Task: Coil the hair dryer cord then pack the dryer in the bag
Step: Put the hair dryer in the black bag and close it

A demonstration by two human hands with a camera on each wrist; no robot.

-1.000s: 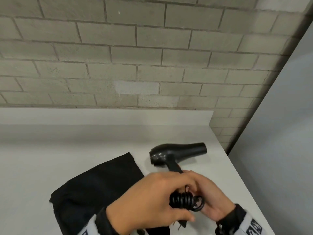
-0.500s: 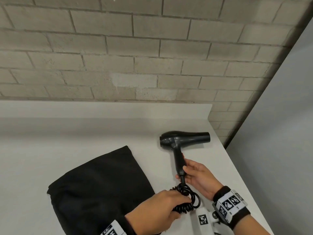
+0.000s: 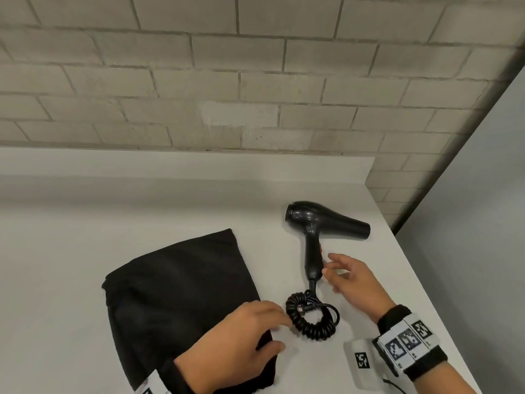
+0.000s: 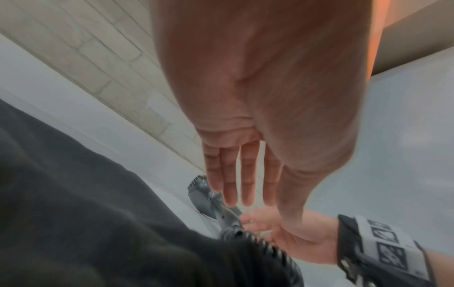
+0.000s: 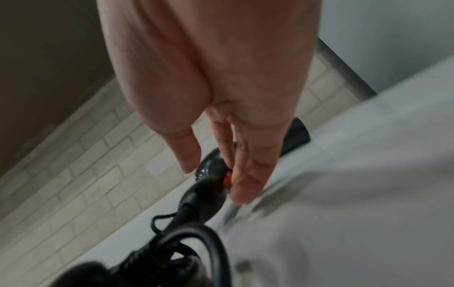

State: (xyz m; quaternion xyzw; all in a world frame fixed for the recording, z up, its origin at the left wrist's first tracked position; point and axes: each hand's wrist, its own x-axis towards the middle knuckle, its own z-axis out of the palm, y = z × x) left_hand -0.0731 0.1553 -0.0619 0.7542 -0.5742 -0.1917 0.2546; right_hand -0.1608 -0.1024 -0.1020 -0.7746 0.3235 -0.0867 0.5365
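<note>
Both hands now off: dryer [image 3: 315, 231] just beyond loose-fingered right hand [image 3: 352, 282], left hand [image 3: 238, 345] slack beside coiled cord [image 3: 311, 317].

Soft, even light is falling on the counter [image 3: 85, 223] in the head view, and shadows are showing only faintly. Glints are sitting on the dryer [image 3: 312, 220] body. Behind the dryer, the brick wall [image 3: 255, 81] courses are bowing toward the frame edges. Both wrist views are running dimmer and blurred: the left hand [image 4: 258, 97] and right hand [image 5: 221, 77] are looming large and soft, and the cord [image 5: 172, 252] is smearing out of focus.
</note>
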